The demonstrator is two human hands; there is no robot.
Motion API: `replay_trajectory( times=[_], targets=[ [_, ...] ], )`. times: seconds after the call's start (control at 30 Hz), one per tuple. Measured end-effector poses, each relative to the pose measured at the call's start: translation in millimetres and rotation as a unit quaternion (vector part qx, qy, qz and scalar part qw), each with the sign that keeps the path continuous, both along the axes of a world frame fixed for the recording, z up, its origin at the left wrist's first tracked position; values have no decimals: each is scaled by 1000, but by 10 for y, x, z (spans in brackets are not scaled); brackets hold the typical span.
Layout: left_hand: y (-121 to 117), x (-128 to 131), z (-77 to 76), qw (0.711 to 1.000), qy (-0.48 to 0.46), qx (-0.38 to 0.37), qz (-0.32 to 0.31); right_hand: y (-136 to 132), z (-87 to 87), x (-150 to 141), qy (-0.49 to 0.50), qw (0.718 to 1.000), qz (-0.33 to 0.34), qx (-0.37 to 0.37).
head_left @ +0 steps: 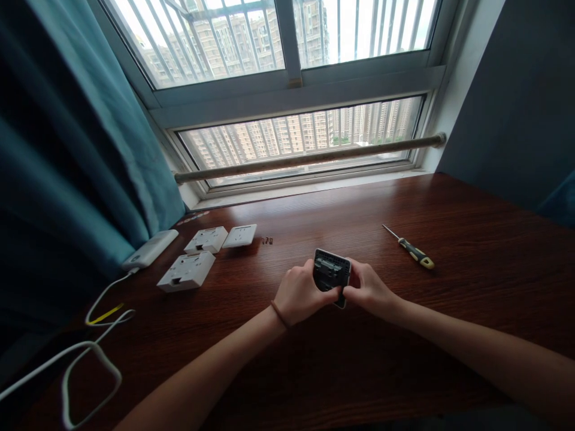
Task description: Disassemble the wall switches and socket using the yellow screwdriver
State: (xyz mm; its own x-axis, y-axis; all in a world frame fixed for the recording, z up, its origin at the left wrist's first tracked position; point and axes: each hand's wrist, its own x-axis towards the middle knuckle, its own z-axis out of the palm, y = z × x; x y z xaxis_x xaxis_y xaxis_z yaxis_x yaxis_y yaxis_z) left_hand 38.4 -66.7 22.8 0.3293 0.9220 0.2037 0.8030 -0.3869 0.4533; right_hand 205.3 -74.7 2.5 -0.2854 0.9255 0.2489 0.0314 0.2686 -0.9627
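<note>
Between my two hands is a wall socket panel, raised over the table and tilted, its dark back with moulded parts facing me and a white rim around it. My left hand is closed on its left side, thumb across the lower back. My right hand grips the right edge, thumb and fingers pressed near the lower corner. The front of the panel is hidden. Off to the right lies a screwdriver with a black and yellow handle, apart from my hands.
On the left stand two white mounting boxes, a white socket plate and several small screws. Farther left are a white power bank-like block, a looping white cable and a yellow strip. Beyond the wooden table is a window.
</note>
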Motion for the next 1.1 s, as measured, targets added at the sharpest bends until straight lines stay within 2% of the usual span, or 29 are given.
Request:
replay_trajectory(
  times=[0.17, 0.53, 0.8, 0.93, 1.1],
  targets=[
    [-21, 30, 26, 1000, 24, 2, 10, -10, 19, 2, -3, 1000, 0, -3],
    [11, 8, 12, 1000, 3, -3, 5, -9, 70, 1, -2, 1000, 17, 3],
    [40, -33, 108, 999, -25, -27, -17, -9, 162, 18, 21, 993, 112, 5],
    [-4, -5, 71, 1000, 28, -3, -2, -10, 147, 23, -4, 995, 95, -8],
    [-88, 37, 41, 999, 38, -2, 7, -36, 134, 9, -80, 994, 54, 48]
  ],
)
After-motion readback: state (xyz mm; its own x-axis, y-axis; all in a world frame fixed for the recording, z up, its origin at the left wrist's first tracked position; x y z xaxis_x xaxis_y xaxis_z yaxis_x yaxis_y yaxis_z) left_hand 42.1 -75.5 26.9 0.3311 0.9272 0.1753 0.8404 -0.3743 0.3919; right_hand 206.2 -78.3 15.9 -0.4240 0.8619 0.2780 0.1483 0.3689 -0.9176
